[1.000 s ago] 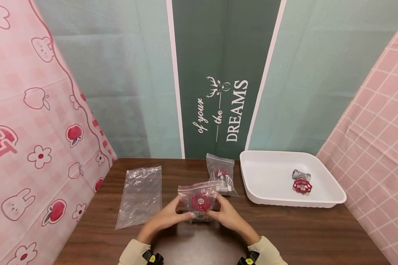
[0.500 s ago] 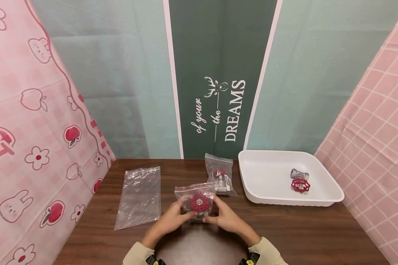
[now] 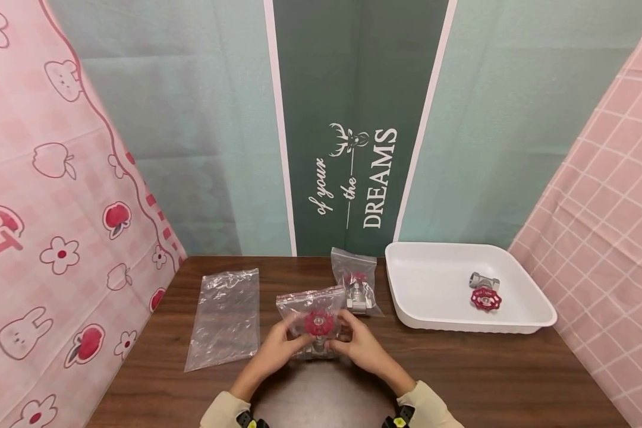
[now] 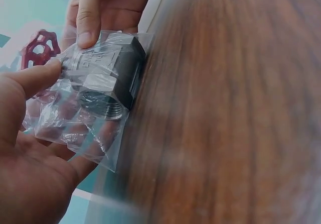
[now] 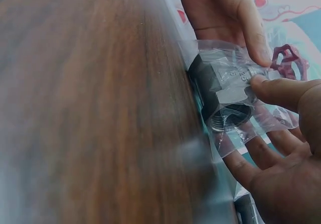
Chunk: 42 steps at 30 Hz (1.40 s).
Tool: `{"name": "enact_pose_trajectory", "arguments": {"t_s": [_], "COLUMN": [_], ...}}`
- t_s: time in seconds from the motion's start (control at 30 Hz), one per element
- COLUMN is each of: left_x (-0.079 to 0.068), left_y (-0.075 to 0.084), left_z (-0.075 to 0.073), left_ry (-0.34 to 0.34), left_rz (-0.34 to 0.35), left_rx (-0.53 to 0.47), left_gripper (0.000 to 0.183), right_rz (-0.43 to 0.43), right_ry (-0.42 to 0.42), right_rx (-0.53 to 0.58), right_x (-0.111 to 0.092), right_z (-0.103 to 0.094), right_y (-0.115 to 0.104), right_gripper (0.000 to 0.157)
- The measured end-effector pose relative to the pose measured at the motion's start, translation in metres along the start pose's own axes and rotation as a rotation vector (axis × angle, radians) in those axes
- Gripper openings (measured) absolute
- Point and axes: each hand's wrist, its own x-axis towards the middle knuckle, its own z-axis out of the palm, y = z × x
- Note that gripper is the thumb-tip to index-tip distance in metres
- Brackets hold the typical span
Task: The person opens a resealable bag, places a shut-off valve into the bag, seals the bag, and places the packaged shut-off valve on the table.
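Note:
In the head view a clear zip bag (image 3: 305,302) stands near the table's front middle with a gate valve (image 3: 318,324) inside. Its red handwheel is up and its metal body low, at the tabletop. My left hand (image 3: 279,349) grips the bagged valve from the left, and my right hand (image 3: 359,349) grips it from the right. Both wrist views show the thumbs pressing through the plastic on the valve body (image 4: 103,66) just below the handwheel (image 5: 289,62). The fingers lie behind the bag, partly seen through it. The threaded port (image 5: 230,117) shows at the near end.
Another zip bag (image 3: 353,261) holding a red-handled valve lies just behind. To its right stands a white tray (image 3: 422,318) with a loose valve (image 3: 484,291) in it. A flat clear bag (image 3: 226,321) lies left on the wooden table (image 3: 487,374). Fabric hangs around the table.
The held bag has shifted slightly left and its top edge has tilted, showing more of the bagged valve behind. Both hands have kept their grip, with small finger adjustments.

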Motion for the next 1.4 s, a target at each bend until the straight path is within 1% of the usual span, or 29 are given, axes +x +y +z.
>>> {"name": "enact_pose_trajectory", "arguments": {"t_s": [0.13, 0.33, 0.47, 0.57, 0.73, 0.83, 0.93, 1.1, 1.27, 1.4], "left_x": [0.003, 0.008, 0.013, 0.017, 0.026, 0.032, 0.037, 0.044, 0.051, 0.058], "left_y": [-0.001, -0.001, 0.001, 0.001, 0.001, 0.000, 0.001, 0.000, 0.000, 0.000], "left_z": [-0.001, -0.004, -0.004, -0.004, -0.005, -0.006, -0.007, -0.009, -0.009, -0.010], "left_ry": [0.036, 0.102, 0.160, 0.207, 0.263, 0.284, 0.304, 0.326, 0.346, 0.365], "left_rz": [-0.034, -0.063, -0.066, -0.070, -0.070, -0.073, -0.077, -0.077, -0.072, -0.084], "left_rx": [0.003, -0.002, -0.055, -0.100, -0.170, -0.210, -0.223, -0.215, -0.208, -0.186], "left_gripper": [0.038, 0.036, 0.037, 0.039, 0.040, 0.041, 0.040, 0.037, 0.038, 0.039], "right_rz": [0.000, 0.001, -0.010, -0.001, 0.022, 0.034, 0.045, 0.048, 0.063, 0.075], "right_ry": [0.021, 0.033, 0.066, 0.097, 0.150, 0.185, 0.211, 0.234, 0.276, 0.303], "right_rx": [-0.020, 0.004, 0.013, 0.007, 0.008, 0.016, 0.026, 0.029, 0.007, -0.014], "right_x": [0.004, 0.012, 0.017, 0.022, 0.032, 0.039, 0.045, 0.053, 0.061, 0.067], "right_z": [0.002, 0.004, 0.007, 0.009, 0.012, 0.014, 0.014, 0.014, 0.015, 0.015], "right_y": [0.003, 0.002, 0.000, -0.002, -0.004, -0.004, -0.004, -0.004, -0.004, -0.003], "right_gripper": [0.052, 0.051, 0.044, 0.041, 0.042, 0.044, 0.044, 0.042, 0.040, 0.040]}}
